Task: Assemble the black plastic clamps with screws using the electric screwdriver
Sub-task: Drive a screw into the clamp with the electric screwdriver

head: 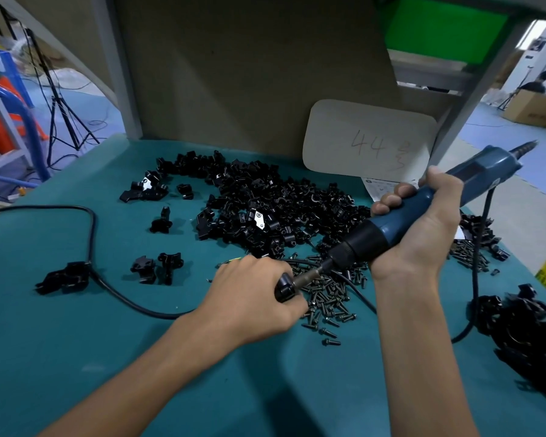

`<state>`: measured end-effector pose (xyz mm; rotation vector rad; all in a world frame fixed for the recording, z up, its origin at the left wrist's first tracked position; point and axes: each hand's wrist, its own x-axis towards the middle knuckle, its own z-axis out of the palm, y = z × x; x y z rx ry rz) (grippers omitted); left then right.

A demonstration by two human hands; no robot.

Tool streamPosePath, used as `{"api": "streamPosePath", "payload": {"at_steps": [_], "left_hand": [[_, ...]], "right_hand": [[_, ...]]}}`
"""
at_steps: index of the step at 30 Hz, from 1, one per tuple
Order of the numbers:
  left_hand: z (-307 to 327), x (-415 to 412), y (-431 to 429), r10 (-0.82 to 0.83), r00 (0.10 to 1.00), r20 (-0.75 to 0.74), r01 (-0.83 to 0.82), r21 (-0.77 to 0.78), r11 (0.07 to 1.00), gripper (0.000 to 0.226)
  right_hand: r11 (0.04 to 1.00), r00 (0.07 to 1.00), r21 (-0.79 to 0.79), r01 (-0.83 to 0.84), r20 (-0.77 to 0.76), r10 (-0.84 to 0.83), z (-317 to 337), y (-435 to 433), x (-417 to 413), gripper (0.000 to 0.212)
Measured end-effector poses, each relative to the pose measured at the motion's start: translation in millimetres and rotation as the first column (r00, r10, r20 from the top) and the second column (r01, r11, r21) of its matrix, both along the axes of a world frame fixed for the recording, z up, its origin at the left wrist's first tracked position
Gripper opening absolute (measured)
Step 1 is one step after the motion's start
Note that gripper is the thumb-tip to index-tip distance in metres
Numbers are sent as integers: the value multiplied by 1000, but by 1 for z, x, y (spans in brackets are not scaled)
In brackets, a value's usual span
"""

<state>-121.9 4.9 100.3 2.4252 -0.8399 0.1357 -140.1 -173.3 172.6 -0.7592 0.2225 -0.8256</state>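
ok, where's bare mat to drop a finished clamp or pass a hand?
Free: the near teal mat between the forearms, and the left front corner below the black cable. Crowded: the clamp pile at centre back, the screws under the screwdriver, and the heap of clamps at the right edge.

Even indoor light, soft arm shadows on the teal table (76, 357), wide-angle bending at edges — right side motion-blurred

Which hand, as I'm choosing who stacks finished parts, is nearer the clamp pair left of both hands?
Left. The left hand, holding a clamp, lies just right of the pair; the right hand grips the screwdriver farther right.
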Motion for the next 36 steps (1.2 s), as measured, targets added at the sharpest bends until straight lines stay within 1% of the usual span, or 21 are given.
{"api": "streamPosePath", "payload": {"at_steps": [7,13,15,17,19,21,23,24,26,27,30,36], "left_hand": [[-4,1,1,11,1000,-3,-11,-33,999,30],[-11,4,4,-10,1000,10,10,27,1000,29],[-16,5,6,-23,999,-46,24,34,999,26],[-22,6,9,-22,995,-96,26,45,999,20],[-27,6,11,-2,991,-137,10,54,999,30],[-31,5,12,8,974,-226,0,34,999,40],[-33,3,12,2,946,-324,-11,-25,1000,42],[-33,2,12,8,949,-317,-20,-35,999,40],[-32,4,12,33,967,-254,-39,-18,999,36],[-32,4,12,37,967,-251,-44,-22,999,36],[-31,3,12,23,961,-277,-37,-46,998,37],[-28,0,9,6,955,-296,-19,-41,999,31]], "right_hand": [[1000,1000,16,10,-8,-10,-2,0,3,28],[1000,999,16,2,-37,-1,-11,1,4,33],[1000,998,29,2,-59,-1,-17,2,5,33],[999,996,53,4,-93,1,-24,4,7,28],[996,993,85,1,-118,9,-30,6,9,23],[995,993,103,-4,-117,17,-33,7,11,21],[995,994,99,-18,-106,29,-33,7,13,20],[996,994,91,-22,-103,32,-32,7,14,20],[997,994,76,-19,-107,27,-31,7,15,20],[997,994,75,-19,-110,27,-30,8,15,20],[994,993,104,-26,-114,38,-31,6,15,21],[988,991,156,-17,-126,37,-36,1,12,25]]}}
